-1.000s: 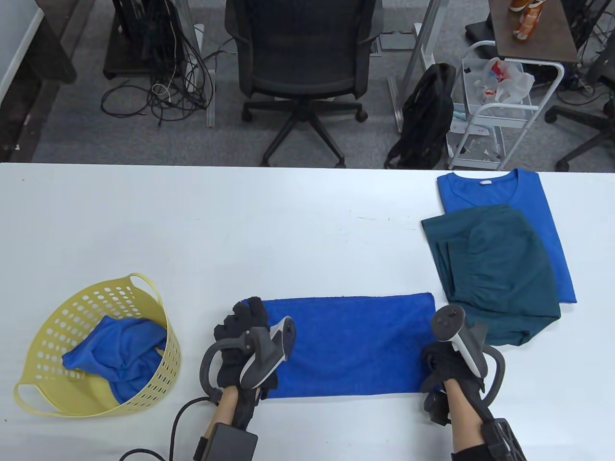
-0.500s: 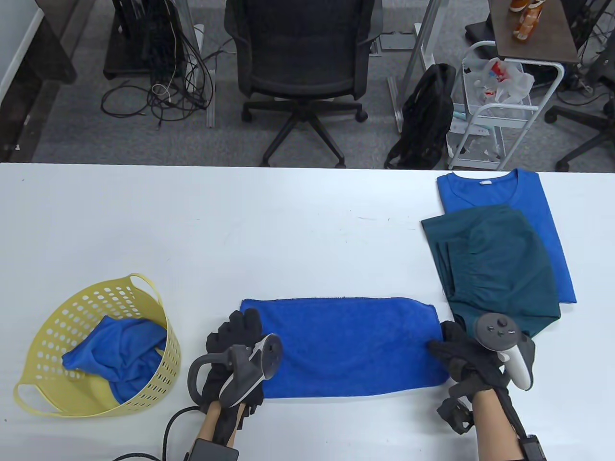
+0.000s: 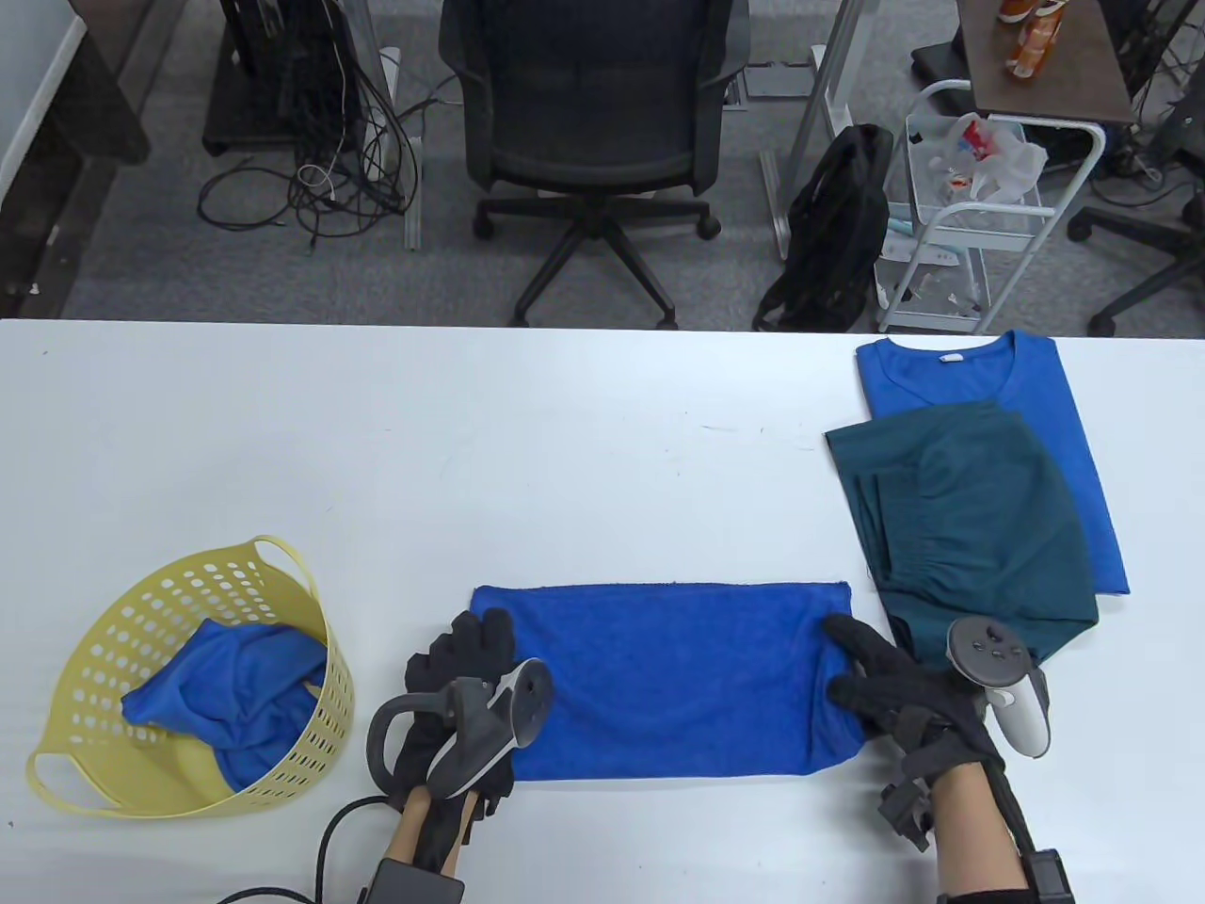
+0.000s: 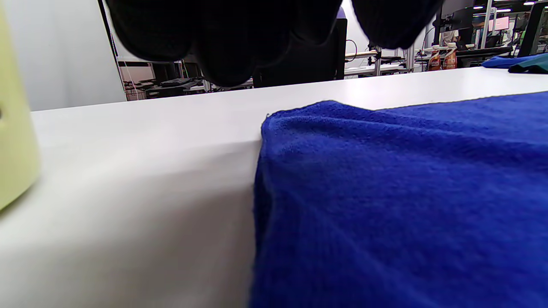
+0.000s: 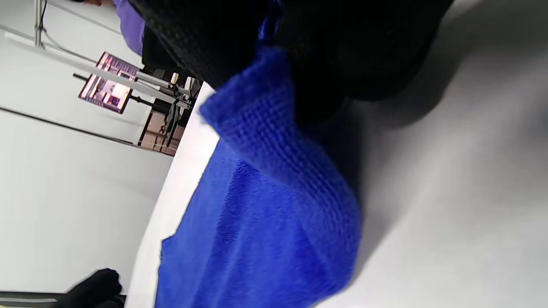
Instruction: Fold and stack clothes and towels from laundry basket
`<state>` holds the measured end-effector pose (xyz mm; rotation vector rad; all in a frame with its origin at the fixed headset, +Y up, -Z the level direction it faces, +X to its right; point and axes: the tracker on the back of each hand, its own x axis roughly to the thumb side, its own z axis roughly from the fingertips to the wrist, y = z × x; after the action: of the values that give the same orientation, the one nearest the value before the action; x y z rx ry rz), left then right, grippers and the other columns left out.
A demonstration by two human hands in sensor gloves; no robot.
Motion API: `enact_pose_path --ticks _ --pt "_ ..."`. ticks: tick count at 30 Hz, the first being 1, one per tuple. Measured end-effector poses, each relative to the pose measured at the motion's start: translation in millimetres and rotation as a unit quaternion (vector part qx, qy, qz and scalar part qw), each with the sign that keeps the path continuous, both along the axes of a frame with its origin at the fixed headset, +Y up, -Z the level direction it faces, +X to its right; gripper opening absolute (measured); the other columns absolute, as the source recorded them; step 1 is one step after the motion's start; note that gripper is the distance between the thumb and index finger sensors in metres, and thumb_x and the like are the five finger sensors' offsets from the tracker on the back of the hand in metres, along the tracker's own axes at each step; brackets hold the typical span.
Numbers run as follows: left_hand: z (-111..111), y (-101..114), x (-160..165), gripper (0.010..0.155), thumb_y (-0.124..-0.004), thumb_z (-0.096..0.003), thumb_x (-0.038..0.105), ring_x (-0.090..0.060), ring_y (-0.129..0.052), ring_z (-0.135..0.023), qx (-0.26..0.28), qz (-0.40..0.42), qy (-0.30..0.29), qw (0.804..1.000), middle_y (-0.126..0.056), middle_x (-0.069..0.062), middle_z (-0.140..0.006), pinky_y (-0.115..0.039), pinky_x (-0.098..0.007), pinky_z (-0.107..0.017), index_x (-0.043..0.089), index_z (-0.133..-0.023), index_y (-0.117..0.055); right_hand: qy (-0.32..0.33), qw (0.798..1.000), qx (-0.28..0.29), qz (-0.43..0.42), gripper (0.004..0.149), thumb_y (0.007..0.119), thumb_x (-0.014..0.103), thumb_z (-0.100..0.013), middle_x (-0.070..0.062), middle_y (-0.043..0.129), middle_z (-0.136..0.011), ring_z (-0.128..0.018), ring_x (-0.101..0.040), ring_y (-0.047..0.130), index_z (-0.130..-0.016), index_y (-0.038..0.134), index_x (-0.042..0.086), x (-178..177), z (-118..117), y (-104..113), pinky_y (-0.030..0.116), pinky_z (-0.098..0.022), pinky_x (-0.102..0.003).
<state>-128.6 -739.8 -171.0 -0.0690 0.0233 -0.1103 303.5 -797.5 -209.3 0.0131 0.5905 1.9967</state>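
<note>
A long folded royal-blue terry towel is seen laid flat along the lower middle of the frame on the white worktop. Its right end is gripped by the black-gloved right hand; in the right wrist view the fingers are shown curled over a lifted corner of the cloth, the fabric being pinched and raised off the surface. At the towel's left end the black-gloved left hand is rested, its fingers extended towards the upper edge and laid just at the towel's short side; in the left wrist view nothing is seen held by them. A grey tracker is strapped to the back of each hand.

At the lower left of the frame, well apart from the towel, a round perforated pale-yellow plastic laundry basket is stood, and a crumpled blue garment is held inside it.

At the right of the frame, beyond the right hand, a folded dark-teal garment is laid on top of a folded bright-blue T-shirt, the collar of which is shown towards the far edge.

Beyond the worktop, at the top of the frame, a black mesh office chair is stood on grey carpet.
</note>
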Motion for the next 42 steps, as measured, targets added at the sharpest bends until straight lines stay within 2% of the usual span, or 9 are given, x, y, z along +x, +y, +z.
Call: enact_pose_path --ticks 7,11,15,19,25,29,33,37,42 --pt "-0.3 -1.8 -1.1 0.074 -0.071 -0.0579 0.055 -0.036 -0.086 -0.099 0.002 0.003 -0.003 1.000 -0.069 -0.016 -0.119 -0.074 -0.058 -0.070 0.018 -0.120 -0.052 0.031 0.995 0.085 -0.029 0.082 0.087 0.017 -0.055 -0.019 0.023 -0.121 -0.054 -0.025 0.092 -0.119 0.037 0.010 0.1 6.0 37.5 0.083 -0.043 -0.041" --pt "-0.5 -2.9 -1.9 0.075 -0.071 -0.0577 0.055 -0.036 -0.086 -0.099 0.002 0.005 -0.005 1.000 -0.068 -0.016 -0.119 -0.074 -0.058 -0.070 0.018 -0.120 -0.051 0.050 0.997 0.064 -0.008 0.093 0.093 0.018 -0.052 -0.023 0.016 -0.120 -0.058 -0.029 0.091 -0.120 0.031 0.006 1.8 10.2 42.2 0.082 -0.045 -0.044" --pt "0.1 -2.4 -2.1 0.075 -0.071 -0.0578 0.055 -0.036 -0.086 -0.099 0.000 0.003 -0.006 1.000 -0.068 -0.016 -0.119 -0.074 -0.058 -0.070 0.018 -0.120 -0.051 0.006 0.991 0.030 0.128 0.095 0.097 0.014 -0.048 -0.029 0.022 -0.119 -0.052 -0.032 0.092 -0.120 0.037 -0.001 11.1 18.2 57.0 0.083 -0.040 -0.046" --pt "0.4 -1.4 -2.6 0.075 -0.071 -0.0576 0.055 -0.036 -0.086 -0.099 0.003 0.011 -0.007 1.000 -0.068 -0.016 -0.119 -0.074 -0.058 -0.070 0.018 -0.120 -0.051 -0.044 0.949 0.077 0.302 0.094 0.101 0.013 -0.043 -0.033 0.034 -0.119 -0.045 -0.032 0.096 -0.118 0.048 -0.004 16.6 31.0 100.4 0.085 -0.034 -0.046" --pt "0.0 -1.8 -3.1 0.076 -0.071 -0.0576 0.055 -0.036 -0.085 -0.099 0.002 0.017 -0.007 1.000 -0.068 -0.016 -0.120 -0.074 -0.058 -0.070 0.018 -0.121 -0.050 0.047 0.939 0.169 0.297 0.095 0.101 0.015 -0.043 -0.039 0.035 -0.118 -0.044 -0.032 0.097 -0.118 0.047 -0.008 -64.8 20.5 149.2 0.087 -0.032 -0.045" --pt "0.1 -1.7 -3.6 0.076 -0.071 -0.0576 0.055 -0.036 -0.085 -0.099 -0.002 0.016 -0.011 1.000 -0.068 -0.016 -0.120 -0.074 -0.058 -0.070 0.018 -0.121 -0.050 0.165 0.922 0.160 0.313 0.097 0.100 0.016 -0.044 -0.040 0.033 -0.117 -0.045 -0.031 0.097 -0.118 0.043 -0.008 -166.6 6.3 132.1 0.087 -0.033 -0.044" --pt "0.4 -3.4 -5.5 0.076 -0.071 -0.0575 0.055 -0.036 -0.085 -0.099 -0.008 0.016 -0.013 1.000 -0.068 -0.016 -0.120 -0.074 -0.058 -0.070 0.018 -0.121 -0.050 0.229 0.900 0.103 0.356 0.098 0.097 0.018 -0.048 -0.040 0.026 -0.117 -0.048 -0.029 0.094 -0.118 0.034 -0.008 -239.3 -3.1 81.8 0.085 -0.036 -0.043" --pt "0.2 -4.3 -7.1 0.076 -0.071 -0.0575 0.055 -0.036 -0.085 -0.099 -0.013 0.016 -0.012 1.000 -0.068 -0.016 -0.120 -0.074 -0.058 -0.070 0.018 -0.121 -0.050 0.233 0.904 0.063 0.354 0.097 0.095 0.018 -0.051 -0.040 0.022 -0.116 -0.051 -0.028 0.092 -0.118 0.030 -0.008 -257.2 -12.2 52.0 0.084 -0.038 -0.043" --pt "-0.2 -4.4 -6.3 0.076 -0.071 -0.0575 0.055 -0.037 -0.085 -0.099 -0.017 0.014 -0.013 1.000 -0.068 -0.016 -0.120 -0.073 -0.058 -0.070 0.018 -0.121 -0.050 0.226 0.904 0.075 0.355 0.096 0.096 0.017 -0.049 -0.043 0.029 -0.115 -0.047 -0.028 0.094 -0.118 0.035 -0.011 -261.6 -13.7 61.7 0.085 -0.036 -0.042"
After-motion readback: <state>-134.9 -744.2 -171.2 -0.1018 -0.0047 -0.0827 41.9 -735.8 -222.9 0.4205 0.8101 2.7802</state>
